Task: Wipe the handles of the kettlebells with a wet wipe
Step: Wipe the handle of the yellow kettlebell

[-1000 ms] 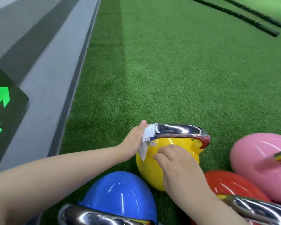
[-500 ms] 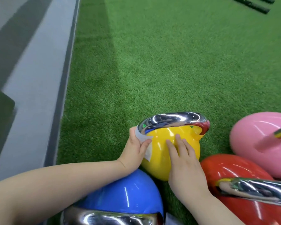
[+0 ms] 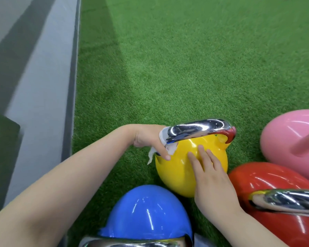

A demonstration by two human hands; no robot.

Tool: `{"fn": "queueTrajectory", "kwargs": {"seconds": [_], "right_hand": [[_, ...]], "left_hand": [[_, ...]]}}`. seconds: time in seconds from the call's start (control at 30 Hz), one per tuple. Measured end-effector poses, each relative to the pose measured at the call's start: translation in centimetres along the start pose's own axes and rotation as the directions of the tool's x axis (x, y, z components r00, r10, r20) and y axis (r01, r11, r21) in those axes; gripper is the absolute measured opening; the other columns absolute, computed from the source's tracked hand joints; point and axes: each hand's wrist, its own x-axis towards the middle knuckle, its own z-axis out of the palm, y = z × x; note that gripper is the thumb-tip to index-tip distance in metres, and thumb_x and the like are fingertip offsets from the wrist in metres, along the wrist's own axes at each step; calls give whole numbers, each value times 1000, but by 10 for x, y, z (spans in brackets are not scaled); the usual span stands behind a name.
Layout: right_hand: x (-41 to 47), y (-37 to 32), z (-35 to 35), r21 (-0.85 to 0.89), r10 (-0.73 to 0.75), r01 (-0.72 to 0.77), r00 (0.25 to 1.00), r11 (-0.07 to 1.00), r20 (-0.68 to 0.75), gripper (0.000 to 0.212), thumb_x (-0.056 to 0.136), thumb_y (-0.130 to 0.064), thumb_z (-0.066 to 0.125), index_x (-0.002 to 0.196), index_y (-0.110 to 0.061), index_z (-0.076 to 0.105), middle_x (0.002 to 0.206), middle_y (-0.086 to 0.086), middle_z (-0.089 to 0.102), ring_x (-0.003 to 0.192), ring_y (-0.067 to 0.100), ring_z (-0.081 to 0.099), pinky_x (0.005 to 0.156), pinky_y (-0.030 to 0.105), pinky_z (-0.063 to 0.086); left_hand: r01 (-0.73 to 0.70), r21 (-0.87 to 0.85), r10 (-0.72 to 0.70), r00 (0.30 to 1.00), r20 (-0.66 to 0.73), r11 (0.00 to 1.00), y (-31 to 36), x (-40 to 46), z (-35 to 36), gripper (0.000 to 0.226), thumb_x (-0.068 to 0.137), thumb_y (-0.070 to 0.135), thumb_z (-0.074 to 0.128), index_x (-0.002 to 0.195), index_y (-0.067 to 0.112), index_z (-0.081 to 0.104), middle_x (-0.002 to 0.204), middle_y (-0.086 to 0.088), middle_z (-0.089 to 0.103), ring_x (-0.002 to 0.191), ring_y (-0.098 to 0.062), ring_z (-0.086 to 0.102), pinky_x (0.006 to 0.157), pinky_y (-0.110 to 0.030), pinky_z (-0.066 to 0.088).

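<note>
A yellow kettlebell (image 3: pixel 178 177) with a chrome handle (image 3: pixel 200 128) stands on the green turf. My left hand (image 3: pixel 148 138) pinches a white wet wipe (image 3: pixel 163 139) around the handle's left leg, where it meets the yellow body. A loose end of the wipe hangs down to the left. My right hand (image 3: pixel 210 177) rests flat on the front of the yellow body, fingers straight. A blue kettlebell (image 3: pixel 146 211) sits nearest me, a red kettlebell (image 3: pixel 268 179) at lower right and a pink kettlebell (image 3: pixel 289 136) at right.
A grey raised ledge (image 3: pixel 43 86) runs along the left edge of the green turf (image 3: pixel 185 59). A black sign with green arrows (image 3: pixel 0 148) lies at far left. The red kettlebell's chrome handle (image 3: pixel 285 198) juts toward my right forearm.
My left hand slid the wipe from the handle's top left corner down its left leg. My right hand flattened from curled fingers onto the yellow body. The view tilted down.
</note>
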Motion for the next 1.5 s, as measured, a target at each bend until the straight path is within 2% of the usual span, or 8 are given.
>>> {"fn": "queueTrajectory", "kwargs": {"seconds": [0.2, 0.37, 0.7, 0.87, 1.0, 1.13, 1.27, 1.5], "right_hand": [[5, -7, -12, 68, 45, -51, 996, 996, 80, 62, 59, -13, 32, 113, -7, 63, 121, 22, 59, 104, 40, 60, 83, 46, 52], [12, 3, -29, 318, 70, -107, 990, 942, 125, 59, 69, 3, 44, 123, -16, 55, 141, 5, 43, 125, 27, 43, 102, 29, 35], [18, 6, -49, 839, 460, -477, 826, 263, 326, 40, 81, 12, 38, 99, -20, 55, 105, 1, 58, 107, 19, 55, 85, 26, 39], [9, 10, -64, 857, 439, -495, 808, 144, 393, 43, 83, 12, 37, 83, -29, 52, 96, -2, 57, 90, 20, 57, 68, 28, 42], [4, 5, -68, 760, 223, -449, 894, 471, 389, 39, 84, 7, 40, 106, -21, 55, 117, 1, 55, 114, 20, 52, 79, 25, 39], [-1, 5, -68, 548, -54, -169, 928, 819, 368, 52, 83, 3, 41, 130, -18, 46, 139, -2, 42, 128, 14, 40, 96, 14, 26], [10, -2, -63, 517, -120, -63, 943, 854, 312, 56, 84, 3, 40, 137, -16, 39, 142, 0, 38, 132, 14, 33, 102, 13, 21], [28, -34, -25, 706, 47, -263, 950, 658, 310, 52, 80, 9, 40, 125, -17, 50, 120, -1, 53, 104, 12, 52, 87, 13, 36]], "left_hand": [[-12, 346, 196, 842, -503, 938, 7, -2, 29, 25, 70, 17, 80, 72, 19, 55, 63, 13, 53, 58, -1, 45, 57, -24, 37], [338, 760, 370, 719, -589, 554, 42, 19, 45, 19, 86, 28, 55, 79, 19, 40, 81, -2, 59, 84, -28, 58, 59, -29, 32], [515, 833, 463, 699, -546, 205, 69, 51, 70, 22, 85, 5, 48, 105, 13, 44, 99, -3, 62, 91, -26, 64, 56, -29, 32], [353, 822, 219, 848, -483, 446, 84, 40, 55, 51, 76, 57, 64, 99, 14, 51, 97, -4, 64, 83, -25, 58, 63, -28, 33], [264, 670, 121, 874, -470, 694, 78, 23, 45, 52, 80, 63, 52, 88, 12, 49, 82, -1, 55, 82, -24, 54, 64, -31, 32], [76, 147, 51, 703, -710, 986, 40, 11, 44, 60, 96, 50, 28, 112, 2, 60, 113, -23, 60, 110, -35, 55, 87, -37, 40], [-141, -127, -30, 545, -838, 982, -4, 17, 46, 62, 89, 63, 30, 92, 10, 63, 91, -18, 63, 85, -27, 59, 79, -47, 47], [-208, -349, -152, 621, -769, 914, -38, 12, 54, 46, 101, 34, 20, 86, 21, 62, 88, 6, 64, 83, -4, 57, 77, -12, 44]]}}
